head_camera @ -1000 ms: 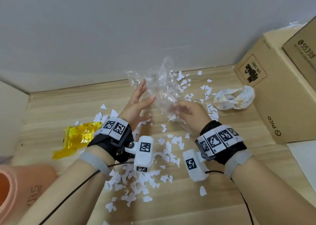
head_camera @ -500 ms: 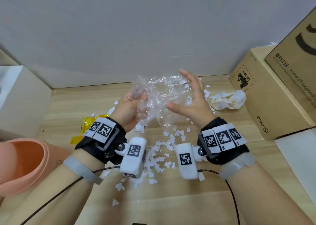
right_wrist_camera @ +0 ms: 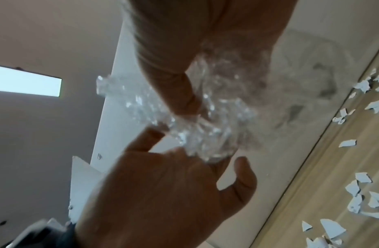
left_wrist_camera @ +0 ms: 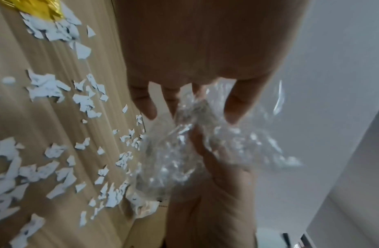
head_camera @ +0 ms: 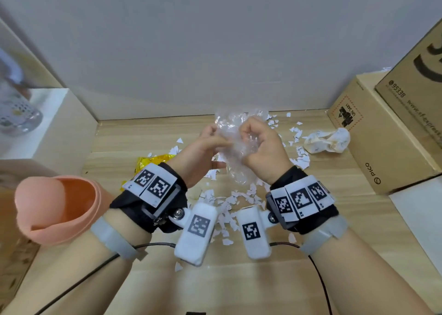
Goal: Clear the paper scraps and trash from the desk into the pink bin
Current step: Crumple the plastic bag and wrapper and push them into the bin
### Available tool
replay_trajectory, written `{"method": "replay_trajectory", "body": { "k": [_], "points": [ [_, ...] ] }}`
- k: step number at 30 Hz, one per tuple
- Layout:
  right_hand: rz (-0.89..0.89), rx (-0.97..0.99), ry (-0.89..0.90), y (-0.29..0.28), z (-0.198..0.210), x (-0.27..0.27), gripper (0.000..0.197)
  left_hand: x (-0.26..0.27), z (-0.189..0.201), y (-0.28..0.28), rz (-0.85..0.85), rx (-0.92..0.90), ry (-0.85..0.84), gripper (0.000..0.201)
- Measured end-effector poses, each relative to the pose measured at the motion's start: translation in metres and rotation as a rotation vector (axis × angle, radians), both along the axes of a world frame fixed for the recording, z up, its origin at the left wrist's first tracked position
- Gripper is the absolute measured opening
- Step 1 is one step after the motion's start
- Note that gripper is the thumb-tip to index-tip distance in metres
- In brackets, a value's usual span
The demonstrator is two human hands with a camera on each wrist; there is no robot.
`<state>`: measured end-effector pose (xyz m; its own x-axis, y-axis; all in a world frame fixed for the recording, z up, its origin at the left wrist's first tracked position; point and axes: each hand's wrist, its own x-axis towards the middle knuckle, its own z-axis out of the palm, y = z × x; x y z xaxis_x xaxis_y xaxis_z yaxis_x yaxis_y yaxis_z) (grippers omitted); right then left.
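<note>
A crumpled clear plastic wrap [head_camera: 235, 145] is held above the desk, bunched between both hands. My left hand [head_camera: 212, 139] grips its left side and my right hand [head_camera: 251, 133] curls round its right side. The left wrist view shows my left hand [left_wrist_camera: 190, 109] with fingers [left_wrist_camera: 147, 104] on the plastic wrap [left_wrist_camera: 179, 156]. In the right wrist view my right hand [right_wrist_camera: 194, 104] digs into the plastic wrap [right_wrist_camera: 205, 120]. The pink bin [head_camera: 79, 221] stands at the left, mouth tilted toward me. White paper scraps [head_camera: 229, 201] litter the desk.
A yellow foil wrapper [head_camera: 154, 159] lies behind my left wrist. A crumpled white paper ball [head_camera: 327, 141] sits by stacked cardboard boxes [head_camera: 382, 135] on the right. A white box [head_camera: 55, 128] stands at the left, and a wall closes the desk's far edge.
My right hand went from open fingers to curled round the plastic. Both hands have pressed the wrap into a smaller bunch. The bin now shows more fully at the left.
</note>
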<state>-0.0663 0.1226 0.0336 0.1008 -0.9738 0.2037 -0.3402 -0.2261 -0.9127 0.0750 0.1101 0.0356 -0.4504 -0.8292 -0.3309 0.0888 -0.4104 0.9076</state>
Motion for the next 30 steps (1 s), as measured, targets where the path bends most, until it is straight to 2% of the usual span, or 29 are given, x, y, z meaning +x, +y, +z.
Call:
{"method": "replay_trajectory", "body": {
  "k": [2,3,5,7,8,10,12,14,15,17,19,20,22,24,26,27,30],
  "points": [
    [-0.077,-0.042,-0.043,0.000,0.001,0.000,0.047,0.008,0.002,0.004,-0.007,0.038,0.030,0.042],
    [-0.090,-0.058,-0.073,0.002,0.004,0.002,0.048,0.012,0.002,0.007,-0.011,0.068,0.051,0.042],
    [-0.060,-0.074,-0.110,0.007,0.010,0.011,0.039,0.018,0.001,0.011,-0.076,0.161,0.133,0.047],
    [-0.017,-0.063,-0.118,0.011,0.013,0.024,0.029,0.020,0.000,0.015,-0.218,0.243,0.333,0.067],
    [0.002,-0.042,-0.098,0.012,0.012,0.030,0.027,0.020,0.001,0.016,-0.249,0.268,0.418,0.069],
    [0.061,0.016,-0.023,0.014,0.011,0.038,0.029,0.021,0.004,0.017,-0.218,0.261,0.471,0.054],
    [0.128,0.041,0.068,0.013,0.012,0.036,0.042,0.025,0.007,0.018,-0.157,0.227,0.398,0.033],
    [0.207,0.079,0.208,0.014,0.018,0.029,0.037,0.029,0.011,0.019,-0.106,0.188,0.285,0.018],
    [0.242,0.111,0.227,0.015,0.021,0.026,0.035,0.031,0.012,0.019,-0.078,0.153,0.227,0.017],
    [0.257,0.118,0.115,0.021,0.022,0.023,0.035,0.036,0.016,0.018,-0.029,0.059,0.139,0.031],
    [0.177,0.059,-0.097,0.029,0.022,0.024,0.038,0.042,0.016,0.018,0.021,-0.015,0.095,0.060],
    [0.132,0.034,-0.209,0.031,0.021,0.024,0.040,0.045,0.015,0.017,0.055,-0.035,0.072,0.068],
    [0.071,0.009,-0.368,0.033,0.022,0.024,0.047,0.051,0.011,0.019,0.130,-0.059,0.037,0.071],
    [0.079,0.008,-0.284,0.032,0.023,0.028,0.053,0.056,0.009,0.021,0.185,-0.065,0.014,0.064],
    [0.192,0.083,-0.053,0.030,0.022,0.039,0.050,0.059,0.009,0.024,0.213,-0.096,-0.003,0.054],
    [0.263,0.126,0.008,0.030,0.019,0.045,0.049,0.059,0.009,0.024,0.236,-0.117,-0.020,0.050],
    [0.444,0.224,-0.023,0.034,0.013,0.060,0.052,0.068,0.012,0.026,0.356,-0.171,-0.058,0.046]
  ]
}}
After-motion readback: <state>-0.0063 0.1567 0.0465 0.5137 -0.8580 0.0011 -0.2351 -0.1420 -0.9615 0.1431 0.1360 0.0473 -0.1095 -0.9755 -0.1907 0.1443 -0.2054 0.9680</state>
